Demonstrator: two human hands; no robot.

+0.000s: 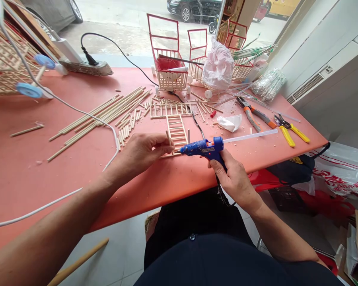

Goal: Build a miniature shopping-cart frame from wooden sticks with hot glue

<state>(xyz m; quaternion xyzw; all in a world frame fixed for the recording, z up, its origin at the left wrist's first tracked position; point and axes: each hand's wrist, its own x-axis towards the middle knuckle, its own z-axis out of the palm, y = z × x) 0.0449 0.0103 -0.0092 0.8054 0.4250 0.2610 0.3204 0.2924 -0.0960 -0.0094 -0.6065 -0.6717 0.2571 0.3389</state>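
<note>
My right hand (231, 176) grips a blue hot glue gun (205, 148) by its handle, with a clear glue stick sticking out of its back. The nozzle points left at a short wooden stick (168, 138) pinched upright in my left hand (143, 153). Just behind both hands a small wooden ladder frame (177, 131) lies flat on the orange table (32, 167). A longer ladder-like frame (169, 109) lies beyond it.
Long wooden sticks (101, 115) and several short cut pieces lie at mid-table. Small stick carts with red frames (168, 71) stand at the back beside a white plastic bag (217, 69). Pliers (253, 115) and yellow-handled cutters (290, 131) lie right. A white cable (77, 109) crosses the left.
</note>
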